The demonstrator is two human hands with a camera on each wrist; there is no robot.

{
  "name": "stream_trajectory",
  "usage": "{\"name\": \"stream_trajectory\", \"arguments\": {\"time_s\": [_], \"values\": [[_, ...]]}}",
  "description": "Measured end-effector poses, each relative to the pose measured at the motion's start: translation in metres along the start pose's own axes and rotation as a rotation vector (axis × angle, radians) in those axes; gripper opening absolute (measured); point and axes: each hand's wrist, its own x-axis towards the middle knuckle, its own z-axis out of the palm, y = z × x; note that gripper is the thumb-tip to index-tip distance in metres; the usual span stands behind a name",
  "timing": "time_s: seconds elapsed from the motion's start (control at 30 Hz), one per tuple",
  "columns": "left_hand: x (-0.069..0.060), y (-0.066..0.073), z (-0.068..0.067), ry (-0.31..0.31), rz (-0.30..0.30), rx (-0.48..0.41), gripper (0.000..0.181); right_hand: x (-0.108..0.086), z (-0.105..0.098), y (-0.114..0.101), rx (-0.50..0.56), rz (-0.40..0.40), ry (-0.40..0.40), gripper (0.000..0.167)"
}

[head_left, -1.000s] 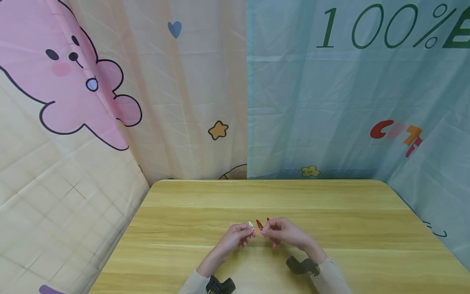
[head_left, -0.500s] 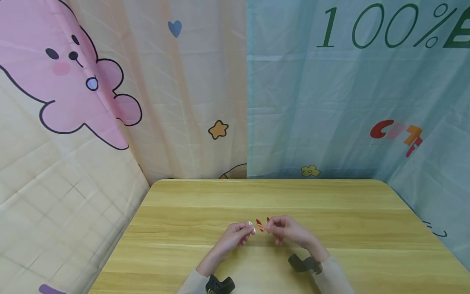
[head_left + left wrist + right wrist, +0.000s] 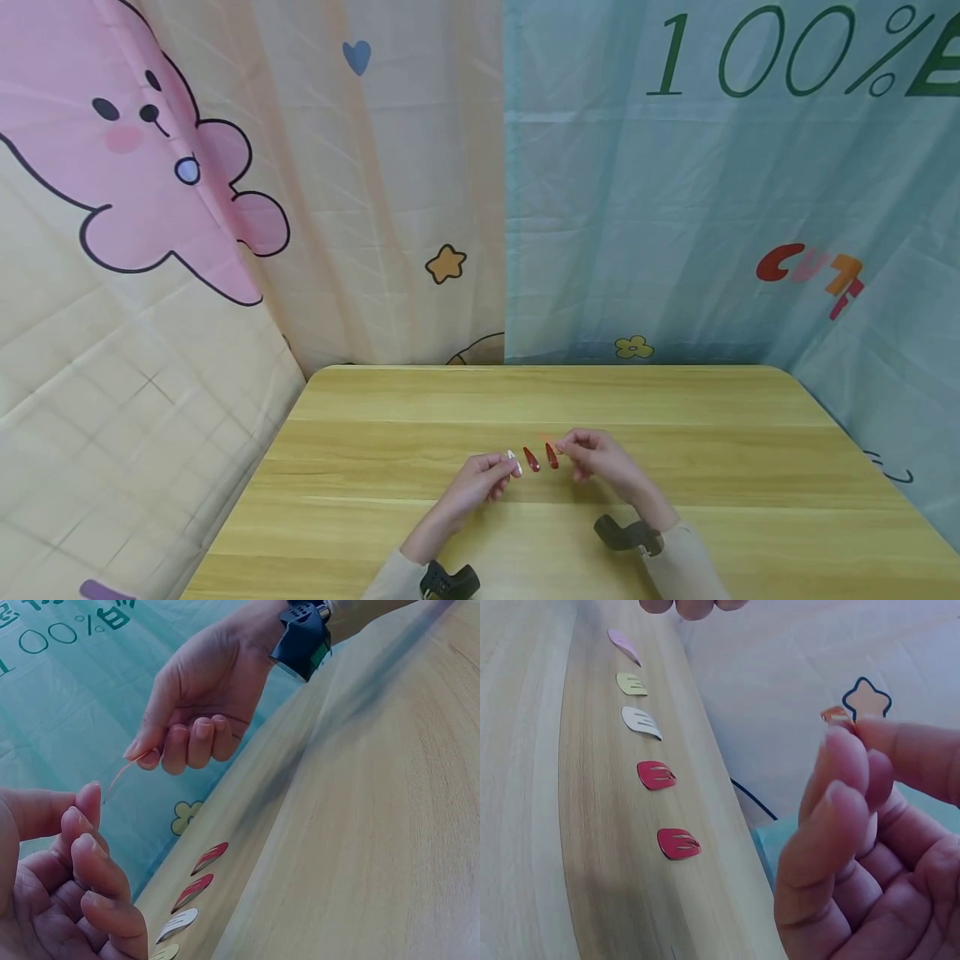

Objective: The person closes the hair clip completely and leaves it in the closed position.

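Note:
My right hand (image 3: 600,458) pinches an orange snap hair clip (image 3: 124,771) between thumb and forefinger, above the table. In the right wrist view this clip (image 3: 835,714) is partly hidden by the fingers. My left hand (image 3: 483,479) hovers in front of the row of clips, thumb and forefinger tips close together, other fingers loosely bent; nothing shows in it. On the table lie two red snap hair clips (image 3: 656,775) (image 3: 679,844), a white one (image 3: 640,722), a yellow one (image 3: 631,684) and a pink one (image 3: 624,645). In the head view the left hand hides the yellow and pink clips.
The wooden table (image 3: 375,433) has its far edge against printed curtains (image 3: 585,250). A beige curtain (image 3: 112,417) hangs along the left side. Dark wrist cameras (image 3: 450,581) (image 3: 628,535) sit on both forearms.
My right hand has moved right and away from the left hand, carrying the orange hair clip. Both red clips now show fully. The left hand has stayed almost in place.

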Motion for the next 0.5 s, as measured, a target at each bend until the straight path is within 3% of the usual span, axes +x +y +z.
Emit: {"name": "stream_trajectory", "arguments": {"time_s": [0.2, 0.5], "values": [[-0.0004, 0.0008, 0.0003, 0.005, 0.002, -0.001, 0.035, 0.0015, -0.0015, 0.0012, 0.009, 0.037, 0.109, 0.026], [-0.0019, 0.0037, 0.0015, 0.014, -0.007, 0.002, 0.039, 0.0038, -0.0043, 0.0061, 0.008, 0.071, 0.168, 0.029]]}}
